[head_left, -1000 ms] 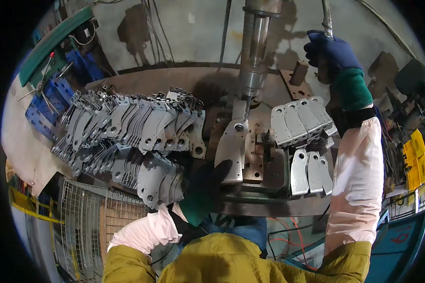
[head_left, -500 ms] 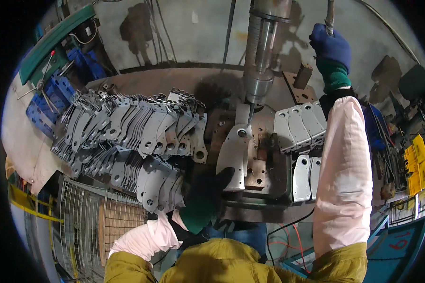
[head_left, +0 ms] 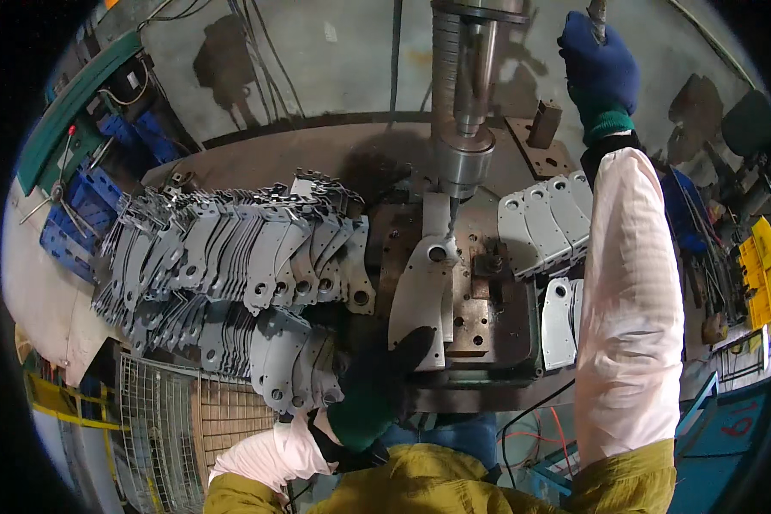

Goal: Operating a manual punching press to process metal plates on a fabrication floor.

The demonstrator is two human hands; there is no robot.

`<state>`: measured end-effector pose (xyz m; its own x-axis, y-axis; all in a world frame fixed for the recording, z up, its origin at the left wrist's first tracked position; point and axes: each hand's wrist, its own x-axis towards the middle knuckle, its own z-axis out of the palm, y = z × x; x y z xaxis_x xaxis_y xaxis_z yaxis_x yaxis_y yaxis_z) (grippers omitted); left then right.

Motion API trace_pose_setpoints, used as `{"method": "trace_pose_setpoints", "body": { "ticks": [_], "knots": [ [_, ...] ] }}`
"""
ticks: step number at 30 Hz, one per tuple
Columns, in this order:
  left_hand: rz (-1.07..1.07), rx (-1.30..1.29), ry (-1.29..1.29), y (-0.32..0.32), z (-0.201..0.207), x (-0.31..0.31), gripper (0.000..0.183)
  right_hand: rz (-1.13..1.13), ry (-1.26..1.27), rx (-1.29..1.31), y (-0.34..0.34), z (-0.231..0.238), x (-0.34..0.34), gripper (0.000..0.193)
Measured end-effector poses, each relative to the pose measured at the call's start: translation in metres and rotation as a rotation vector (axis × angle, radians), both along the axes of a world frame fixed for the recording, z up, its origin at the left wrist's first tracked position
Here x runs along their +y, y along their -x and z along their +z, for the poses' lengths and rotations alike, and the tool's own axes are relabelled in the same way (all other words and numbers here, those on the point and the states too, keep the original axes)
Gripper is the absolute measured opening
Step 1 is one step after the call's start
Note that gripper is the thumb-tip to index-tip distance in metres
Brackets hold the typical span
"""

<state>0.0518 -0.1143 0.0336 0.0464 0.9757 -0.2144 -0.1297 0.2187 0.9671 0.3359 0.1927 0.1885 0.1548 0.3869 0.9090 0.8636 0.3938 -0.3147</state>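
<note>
A grey curved metal plate [head_left: 418, 295] with a large round hole near its far end lies on the steel fixture block [head_left: 469, 330]. My left hand [head_left: 385, 368], in a dark glove with a green cuff, grips the plate's near end, its thumb on top and the other fingers mostly hidden. Over the plate's far end hangs a drill chuck [head_left: 465, 167] with a drill bit [head_left: 454, 218]; its tip is beside the large hole, and whether it touches the plate I cannot tell. Raised at the upper right, my right hand [head_left: 600, 73], gloved in blue, is closed round a lever handle [head_left: 598, 17].
Thick rows of similar metal plates [head_left: 223, 257] cover the table's left side. More plates [head_left: 544, 218] stand stacked right of the fixture. A steel post on a base plate [head_left: 535, 146] sits behind them. Yellow bins [head_left: 762, 270] are at far right, a wire cage [head_left: 158, 420] at lower left.
The whole view has shifted slightly. My right hand has moved a little upward in the picture, still on the lever handle. My left hand stays on the plate.
</note>
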Motion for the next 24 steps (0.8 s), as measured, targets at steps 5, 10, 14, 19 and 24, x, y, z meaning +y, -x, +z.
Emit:
{"method": "trace_pose_setpoints", "body": {
  "ticks": [5, 10, 14, 19, 24],
  "knots": [
    [0.108, -0.316, 0.166, -0.006, 0.004, 0.001, 0.044, -0.018, 0.124, 0.354, 0.040, 0.012, -0.025, 0.046],
    [0.071, -0.256, 0.177, -0.002, 0.010, 0.000, 0.042, -0.052, 0.046, 0.322, 0.032, 0.012, -0.014, 0.047],
    [0.127, -0.201, 0.142, -0.005, 0.000, 0.001, 0.041, 0.039, 0.005, 0.340, 0.039, 0.010, -0.016, 0.044],
    [0.063, -0.224, 0.381, 0.000, 0.003, 0.008, 0.049, 0.106, -0.015, 0.346, 0.036, 0.010, -0.012, 0.042],
    [-0.117, -0.141, 0.201, 0.010, 0.003, 0.000, 0.061, 0.122, -0.005, 0.372, 0.034, 0.012, -0.011, 0.042]
  ]
}}
